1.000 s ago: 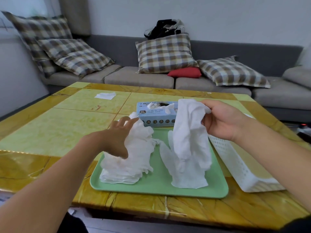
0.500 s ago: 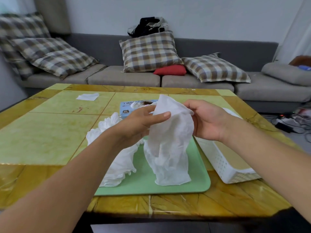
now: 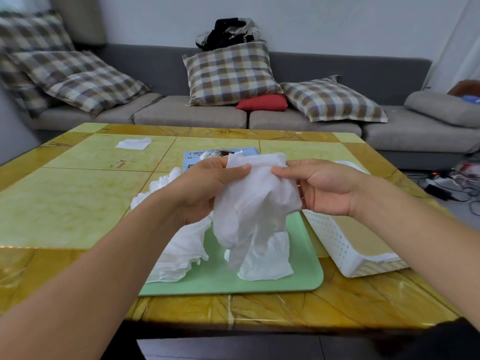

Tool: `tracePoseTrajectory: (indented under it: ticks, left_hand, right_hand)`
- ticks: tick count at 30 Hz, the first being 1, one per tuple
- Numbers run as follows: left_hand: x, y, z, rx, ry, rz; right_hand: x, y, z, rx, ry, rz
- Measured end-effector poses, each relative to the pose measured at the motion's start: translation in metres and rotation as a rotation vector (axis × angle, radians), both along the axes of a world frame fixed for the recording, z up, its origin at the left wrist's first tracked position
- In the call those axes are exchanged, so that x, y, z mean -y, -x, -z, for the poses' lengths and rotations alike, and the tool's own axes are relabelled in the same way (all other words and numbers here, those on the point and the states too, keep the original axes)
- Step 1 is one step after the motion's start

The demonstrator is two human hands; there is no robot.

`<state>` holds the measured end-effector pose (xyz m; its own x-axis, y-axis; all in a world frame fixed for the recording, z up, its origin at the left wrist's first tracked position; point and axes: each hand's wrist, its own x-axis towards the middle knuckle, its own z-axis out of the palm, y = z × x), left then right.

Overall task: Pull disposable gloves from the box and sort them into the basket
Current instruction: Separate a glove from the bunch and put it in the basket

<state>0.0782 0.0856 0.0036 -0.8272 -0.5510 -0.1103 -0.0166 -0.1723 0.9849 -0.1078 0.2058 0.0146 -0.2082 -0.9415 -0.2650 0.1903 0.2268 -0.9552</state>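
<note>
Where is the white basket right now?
The white basket sits on the table at the right, just beside the green tray and below the right hand. It looks empty.

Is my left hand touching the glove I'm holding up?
Touching. The head view shows the left hand pinching the held glove at its top edge.

Glossy stone-look table, seemingly thin matt glove
</note>
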Motion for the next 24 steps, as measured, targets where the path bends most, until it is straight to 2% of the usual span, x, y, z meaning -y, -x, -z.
tracePoseTrajectory:
  ticks: [5,7,9,12,14,16,20,22,24]
  left_hand:
    - [0.015,0.012,0.017,0.274,0.012,-0.052]
    - [0.018,0.02,0.021,0.285,0.08,-0.106]
    - [0.02,0.026,0.015,0.109,0.189,-0.193]
    - [0.018,0.026,-0.01,-0.236,0.432,-0.256]
    - [0.018,0.021,-0.013,-0.28,0.617,-0.226]
    - [0.022,0.013,0.0,-0.14,0.737,-0.169]
    - [0.036,0.003,0.054,0.281,0.904,0.175]
    - [0.033,0.004,0.069,0.407,0.957,0.294]
    - [0.025,0.008,0.074,0.448,0.982,0.356]
  right_hand:
    - [0.014,0.008,0.026,-0.04,-0.149,0.004]
    - [0.021,0.006,0.027,-0.092,-0.124,0.054]
    - [0.027,0.008,0.018,-0.124,0.075,0.122]
    - [0.025,0.008,-0.011,-0.304,0.486,0.175]
    - [0.019,0.008,-0.014,-0.511,0.604,0.181]
    - [0.017,0.012,0.003,-0.75,0.513,0.099]
    - [0.015,0.023,0.057,-1.189,0.1,-0.274]
    - [0.013,0.026,0.069,-1.328,-0.016,-0.386]
    - [0.012,0.025,0.069,-1.368,-0.078,-0.433]
